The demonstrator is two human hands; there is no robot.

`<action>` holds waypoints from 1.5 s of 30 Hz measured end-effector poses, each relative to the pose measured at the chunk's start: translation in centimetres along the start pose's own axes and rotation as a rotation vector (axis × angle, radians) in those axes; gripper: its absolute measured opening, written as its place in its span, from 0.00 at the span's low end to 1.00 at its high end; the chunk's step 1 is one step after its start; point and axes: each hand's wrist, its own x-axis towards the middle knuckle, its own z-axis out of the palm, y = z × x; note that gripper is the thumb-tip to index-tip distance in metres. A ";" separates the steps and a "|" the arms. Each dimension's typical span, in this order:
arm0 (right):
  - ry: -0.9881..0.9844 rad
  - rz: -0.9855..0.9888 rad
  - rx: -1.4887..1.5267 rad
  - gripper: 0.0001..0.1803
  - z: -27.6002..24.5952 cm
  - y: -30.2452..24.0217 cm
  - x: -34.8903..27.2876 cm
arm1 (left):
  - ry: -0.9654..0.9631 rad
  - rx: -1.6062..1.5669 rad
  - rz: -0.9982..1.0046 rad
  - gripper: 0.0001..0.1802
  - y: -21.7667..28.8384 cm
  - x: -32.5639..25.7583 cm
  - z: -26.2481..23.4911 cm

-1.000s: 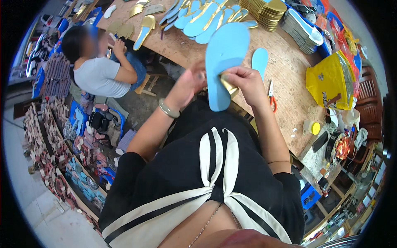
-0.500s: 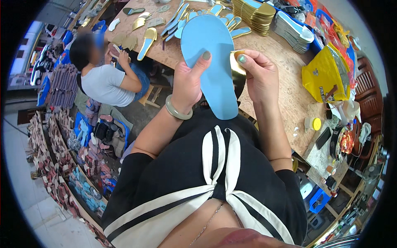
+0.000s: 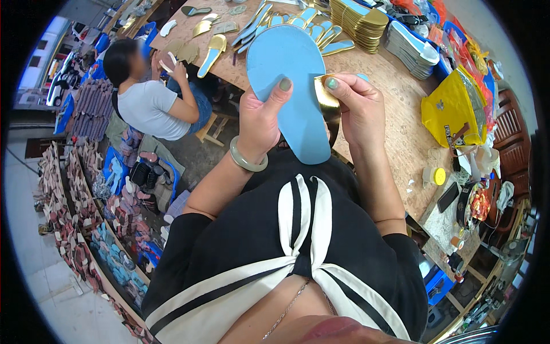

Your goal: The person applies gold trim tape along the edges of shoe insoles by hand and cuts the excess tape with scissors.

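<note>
a light blue insole (image 3: 292,92) is held upright above the near edge of the wooden table (image 3: 395,120), which is taken as the landmark; stacks of gold insoles (image 3: 358,20) lie at the table's far side, and a yellow bag (image 3: 450,109) rests toward its right end. a co-worker (image 3: 152,94) is seated at the table's left edge. for the step in hand, the gold piece (image 3: 326,94) would best be lined up flush with the insole's right edge before being pressed down, and smoothed from the middle outward so no crease is trapped. the left hand (image 3: 260,120) is closed around the insole's lower left side, thumb laid across its face. the right hand (image 3: 358,106) is pinched on the gold piece at the insole's right edge; whether the piece is already stuck there cannot be told, as the fingers hide the join.
</note>
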 end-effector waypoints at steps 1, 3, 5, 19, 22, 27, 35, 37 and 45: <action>-0.005 0.003 0.001 0.08 0.1 0.0 -0.1 | -0.018 -0.005 0.007 0.15 0.1 -0.2 0.0; -0.083 0.026 0.095 0.06 0.1 0.0 -0.4 | -0.026 0.006 0.034 0.15 0.2 -0.7 -0.2; -0.106 0.016 0.093 0.06 -0.1 0.2 -0.6 | -0.037 0.018 0.059 0.15 0.1 -1.2 -0.5; -0.183 -0.306 -0.520 0.07 -1.6 -0.8 -1.0 | -0.156 0.339 -0.175 0.15 1.3 -2.2 0.3; -0.180 -0.347 -0.324 0.08 -1.5 1.4 -0.1 | -0.232 -0.196 -0.322 0.21 -0.7 -2.9 -0.9; -0.027 0.071 -0.112 0.12 0.4 2.1 -1.3 | -0.191 -0.112 -0.271 0.32 -2.3 -1.4 -1.1; -0.021 0.082 -0.363 0.09 -0.7 3.8 -1.8 | -0.177 -0.280 -0.151 0.26 -1.7 -0.8 -1.7; -0.039 0.106 -0.237 0.09 -0.4 4.3 -1.8 | -0.144 -0.289 -0.139 0.25 -1.6 -0.9 -2.1; -0.090 0.251 -0.197 0.09 0.0 4.9 -1.5 | -0.046 -0.282 -0.107 0.22 -0.2 -0.5 -2.2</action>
